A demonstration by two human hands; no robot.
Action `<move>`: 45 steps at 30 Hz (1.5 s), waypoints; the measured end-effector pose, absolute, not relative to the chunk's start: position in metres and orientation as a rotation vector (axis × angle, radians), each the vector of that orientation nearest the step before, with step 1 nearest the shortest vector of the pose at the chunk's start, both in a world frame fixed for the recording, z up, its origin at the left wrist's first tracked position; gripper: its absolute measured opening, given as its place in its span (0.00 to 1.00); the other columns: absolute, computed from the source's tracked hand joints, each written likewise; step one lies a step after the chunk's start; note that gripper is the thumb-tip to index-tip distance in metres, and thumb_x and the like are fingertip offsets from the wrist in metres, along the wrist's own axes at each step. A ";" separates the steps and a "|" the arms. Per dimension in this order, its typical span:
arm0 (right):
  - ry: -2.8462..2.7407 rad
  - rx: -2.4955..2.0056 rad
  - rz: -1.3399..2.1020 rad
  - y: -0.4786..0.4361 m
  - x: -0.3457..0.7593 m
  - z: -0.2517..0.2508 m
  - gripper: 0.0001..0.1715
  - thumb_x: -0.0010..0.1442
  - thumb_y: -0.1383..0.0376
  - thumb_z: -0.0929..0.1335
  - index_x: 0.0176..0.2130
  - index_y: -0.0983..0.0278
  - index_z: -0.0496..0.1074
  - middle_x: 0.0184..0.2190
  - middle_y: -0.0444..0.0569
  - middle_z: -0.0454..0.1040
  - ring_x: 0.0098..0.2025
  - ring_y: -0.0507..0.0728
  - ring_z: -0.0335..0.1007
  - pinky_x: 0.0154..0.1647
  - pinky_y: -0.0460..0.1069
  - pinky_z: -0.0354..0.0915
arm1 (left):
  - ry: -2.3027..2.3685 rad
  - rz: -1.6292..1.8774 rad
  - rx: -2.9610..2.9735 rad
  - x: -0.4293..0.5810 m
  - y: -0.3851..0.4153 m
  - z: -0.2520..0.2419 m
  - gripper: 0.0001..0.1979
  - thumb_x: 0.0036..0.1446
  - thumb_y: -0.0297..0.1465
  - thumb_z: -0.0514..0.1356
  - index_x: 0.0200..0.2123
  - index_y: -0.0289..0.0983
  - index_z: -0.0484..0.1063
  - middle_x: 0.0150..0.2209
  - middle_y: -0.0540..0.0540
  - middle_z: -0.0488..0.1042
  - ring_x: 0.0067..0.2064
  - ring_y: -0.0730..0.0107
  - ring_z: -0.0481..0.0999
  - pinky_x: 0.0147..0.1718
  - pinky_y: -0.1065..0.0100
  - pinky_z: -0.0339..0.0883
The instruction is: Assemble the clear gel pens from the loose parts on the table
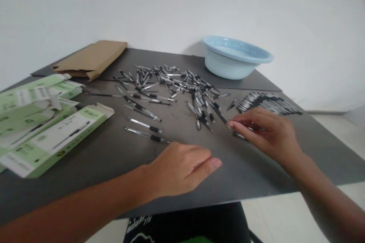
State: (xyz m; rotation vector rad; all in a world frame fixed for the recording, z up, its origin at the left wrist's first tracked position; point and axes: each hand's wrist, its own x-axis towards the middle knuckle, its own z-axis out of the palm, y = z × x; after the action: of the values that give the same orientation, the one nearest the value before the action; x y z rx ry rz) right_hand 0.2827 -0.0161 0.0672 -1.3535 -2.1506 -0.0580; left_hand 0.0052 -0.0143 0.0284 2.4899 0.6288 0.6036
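Note:
My left hand (179, 169) rests on the dark table (114, 159) near its front edge, fingers lying loosely together and pointing right, holding nothing that I can see. My right hand (265, 131) reaches left over the table, fingers stretched out, with a black pen (239, 135) partly hidden under them. Its fingertips are close to the scattered pile of black pens (176, 87). A neat row of pens (268, 102) lies just behind the right hand.
Green and white pen boxes (48, 133) are stacked at the left. A brown cardboard box (91, 59) lies at the back left. A light blue plastic basin (235, 57) stands at the back right by the white wall.

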 end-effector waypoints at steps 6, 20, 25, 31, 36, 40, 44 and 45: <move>-2.443 -1.535 0.243 0.073 0.227 0.080 0.09 0.65 0.55 0.74 0.41 0.53 0.86 0.33 0.42 0.85 0.33 0.56 0.80 0.33 0.49 0.67 | 0.593 0.683 2.510 0.006 -0.015 0.023 0.24 0.77 0.42 0.51 0.26 0.40 0.65 0.22 0.52 0.70 0.25 0.70 0.73 0.23 0.65 0.55; -2.455 -1.731 0.279 0.094 0.222 0.055 0.16 0.65 0.49 0.72 0.38 0.55 0.85 0.30 0.43 0.86 0.30 0.57 0.81 0.30 0.49 0.67 | 0.581 0.772 2.597 0.008 -0.019 0.018 0.23 0.75 0.43 0.54 0.27 0.39 0.70 0.23 0.49 0.77 0.25 0.65 0.78 0.19 0.66 0.51; -2.447 -1.799 0.334 0.094 0.219 0.053 0.19 0.64 0.47 0.72 0.35 0.55 0.86 0.29 0.44 0.85 0.31 0.58 0.81 0.29 0.49 0.64 | 0.600 0.736 2.625 0.007 -0.017 0.017 0.20 0.74 0.40 0.56 0.28 0.39 0.70 0.23 0.50 0.76 0.25 0.64 0.78 0.20 0.65 0.51; -2.410 -1.821 0.417 0.094 0.219 0.054 0.21 0.62 0.45 0.72 0.36 0.56 0.87 0.24 0.44 0.82 0.27 0.57 0.77 0.27 0.49 0.61 | 0.593 0.722 2.516 0.007 -0.014 0.018 0.20 0.72 0.39 0.57 0.26 0.39 0.66 0.23 0.51 0.73 0.25 0.67 0.75 0.22 0.63 0.46; -2.334 -1.750 0.473 0.086 0.222 0.069 0.21 0.64 0.47 0.71 0.38 0.58 0.86 0.26 0.43 0.82 0.28 0.56 0.75 0.28 0.49 0.61 | 0.735 0.890 2.046 0.005 -0.011 0.028 0.19 0.72 0.37 0.58 0.27 0.40 0.62 0.20 0.56 0.61 0.22 0.73 0.65 0.24 0.67 0.49; -2.389 -1.581 0.602 0.073 0.228 0.089 0.16 0.62 0.50 0.72 0.39 0.57 0.85 0.33 0.43 0.83 0.33 0.55 0.76 0.33 0.47 0.66 | 0.961 1.136 1.730 0.005 0.000 0.029 0.12 0.78 0.41 0.48 0.40 0.43 0.59 0.25 0.57 0.61 0.25 0.73 0.67 0.24 0.71 0.59; -2.559 -1.403 0.867 0.062 0.233 0.100 0.10 0.59 0.57 0.75 0.37 0.58 0.85 0.29 0.40 0.81 0.29 0.51 0.73 0.30 0.45 0.63 | 1.085 1.300 1.547 0.005 0.014 0.025 0.11 0.77 0.44 0.47 0.52 0.44 0.55 0.36 0.53 0.69 0.34 0.69 0.75 0.28 0.71 0.66; -2.600 -1.345 0.932 0.061 0.234 0.100 0.08 0.59 0.59 0.74 0.37 0.58 0.84 0.29 0.39 0.81 0.28 0.51 0.73 0.29 0.45 0.63 | 1.082 1.286 1.565 0.005 0.016 0.026 0.13 0.76 0.45 0.50 0.53 0.43 0.59 0.40 0.50 0.71 0.38 0.68 0.76 0.32 0.70 0.68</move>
State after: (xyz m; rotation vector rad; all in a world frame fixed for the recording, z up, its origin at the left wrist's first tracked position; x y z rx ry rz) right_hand 0.2338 0.0606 0.1005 -1.3448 -2.5996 0.9323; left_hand 0.0050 0.0158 0.0256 1.5654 1.0816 1.2858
